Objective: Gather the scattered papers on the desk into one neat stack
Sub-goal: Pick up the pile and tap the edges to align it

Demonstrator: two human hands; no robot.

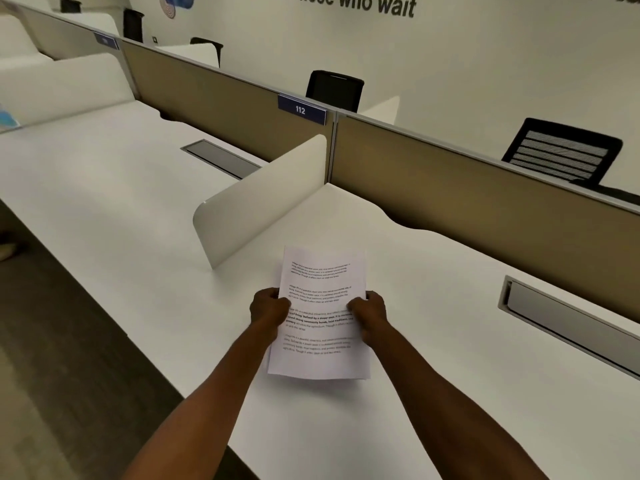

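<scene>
Gripping the papers [320, 317] by both long edges, left hand [268, 308] and right hand [370, 313] closed on them; sheet count unreadable, print blurred; hovering near the desk's [433, 393] front edge, long axis pointing toward the back partition [467, 188]

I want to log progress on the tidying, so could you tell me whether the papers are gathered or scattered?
Gathered: the papers form one stack, gripped at its sides by the left hand and right hand.

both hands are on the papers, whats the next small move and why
Probably lower the stack of papers flat onto the desk. The left hand and right hand grip its side edges, and no other loose sheets show.
</scene>
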